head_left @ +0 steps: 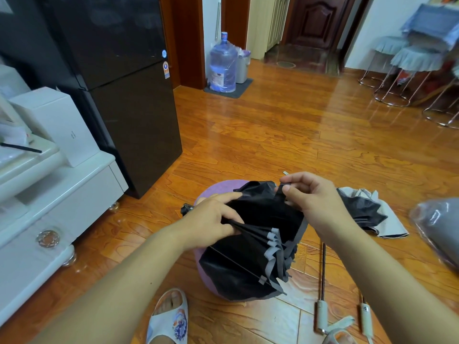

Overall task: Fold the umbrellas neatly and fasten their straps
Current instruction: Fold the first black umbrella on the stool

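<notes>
- My left hand (211, 220) is closed round the bunched ribs and folds of the black umbrella (258, 247), fingers curled tight on the fabric near its middle.
- My right hand (315, 197) pinches a fold of the same canopy at its upper edge, thumb and forefinger pressed together, the other fingers bent in close.
- That black umbrella with its grey trim lies half gathered across a purple round stool (218, 192), its dark tip poking out to the left just beyond my left hand.
- I count three umbrellas in all: the one in my hands, and two more on the wood floor (273, 135) to my right.
- The canopy of a second umbrella (367, 214), grey outside and black inside, lies crumpled just behind my right wrist; two thin shafts with pale handles (321, 316) run toward me along the floor.
- One grey plastic bag (437, 227) sits at the right edge; I cannot tell what it contains.
- One foot in a white slipper (167, 319) is beside the stool.
- Further off: one water jug (223, 63), a dark fridge (119, 90), white cabinet (49, 194).
</notes>
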`<state>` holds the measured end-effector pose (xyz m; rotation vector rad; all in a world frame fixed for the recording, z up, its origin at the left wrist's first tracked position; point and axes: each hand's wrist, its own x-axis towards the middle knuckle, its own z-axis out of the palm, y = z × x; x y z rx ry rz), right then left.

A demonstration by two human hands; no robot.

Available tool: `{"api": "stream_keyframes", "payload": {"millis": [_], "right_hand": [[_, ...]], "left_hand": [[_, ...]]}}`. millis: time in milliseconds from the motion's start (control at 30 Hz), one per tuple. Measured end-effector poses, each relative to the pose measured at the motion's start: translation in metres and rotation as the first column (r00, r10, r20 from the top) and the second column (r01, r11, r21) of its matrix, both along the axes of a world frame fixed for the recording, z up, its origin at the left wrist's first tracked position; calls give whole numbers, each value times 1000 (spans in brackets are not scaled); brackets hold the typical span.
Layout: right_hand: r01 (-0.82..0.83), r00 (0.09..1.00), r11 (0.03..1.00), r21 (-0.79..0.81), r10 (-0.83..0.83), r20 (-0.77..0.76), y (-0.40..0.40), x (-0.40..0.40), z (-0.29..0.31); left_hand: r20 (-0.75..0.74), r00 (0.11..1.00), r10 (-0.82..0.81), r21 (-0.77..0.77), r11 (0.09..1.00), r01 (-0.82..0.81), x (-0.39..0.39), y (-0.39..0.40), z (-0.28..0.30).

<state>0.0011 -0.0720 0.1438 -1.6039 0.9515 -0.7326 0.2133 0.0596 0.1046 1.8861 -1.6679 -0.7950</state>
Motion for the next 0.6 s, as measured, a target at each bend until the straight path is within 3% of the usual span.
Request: {"api": "stream_keyframes", "payload": {"millis": [167, 400, 467, 600], "right_hand": [[77, 997, 997, -10, -77, -6, -7, -1, -5], [-21, 1000, 992, -127, 20, -13, -1, 6, -3], [-27, 1000, 989, -143, 26, -4, 2, 9, -1], [-101, 995, 977, -188, 101, -10, 13, 11, 11]], "left_hand": [[-176, 984, 13, -62, 998, -24, -2, 2, -5], [-194, 980, -36, -79, 997, 21, -4, 3, 5], [-110, 993, -30, -103, 995, 19, -3, 5, 4], [256, 966, -22, -220, 972, 81, -10, 7, 5]]}}
